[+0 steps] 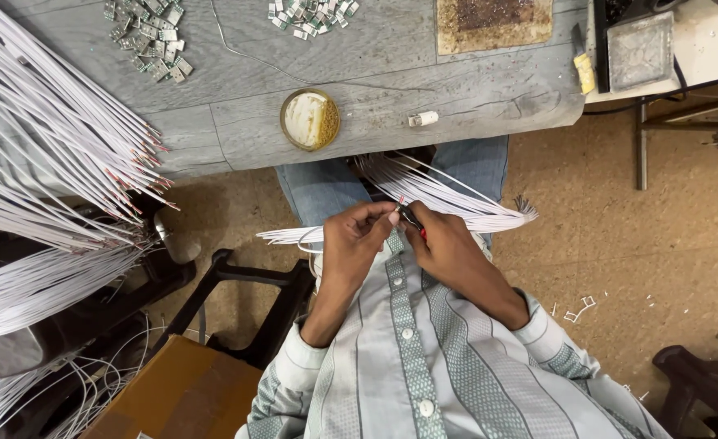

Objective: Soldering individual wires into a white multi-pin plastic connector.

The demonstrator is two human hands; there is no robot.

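White wires point(448, 199) — a loose bundle of thin insulated strands — are laid across the lap of a seated person, seen from above; the bundle fans out to the picture's right, where bare frayed ends are shown, and to the left over a denim-covered knee. One wire end is pinched between the thumb and fingertips of the left hand point(357, 236), whose fingers are curled closed on it; a small dark tool with a red handle point(414, 221) is gripped in the right hand point(448, 248), whose fingers are folded around it; the two hands are brought together, touching, just above the bundle and in front of a pale striped shirt. A grey wooden table point(472, 93) is placed beyond the knees; on it, near its front edge, a round tin point(309, 119) with a yellowish filling is seen, and just beside that, apart from it, a small white connector point(423, 119); further back, two heaps of small metal parts point(147, 36) are scattered. A much larger sheaf of white wires with red tips point(58, 154) is spread at the picture's left — well apart from the hands; a cardboard box point(184, 394) is set on the floor below it.
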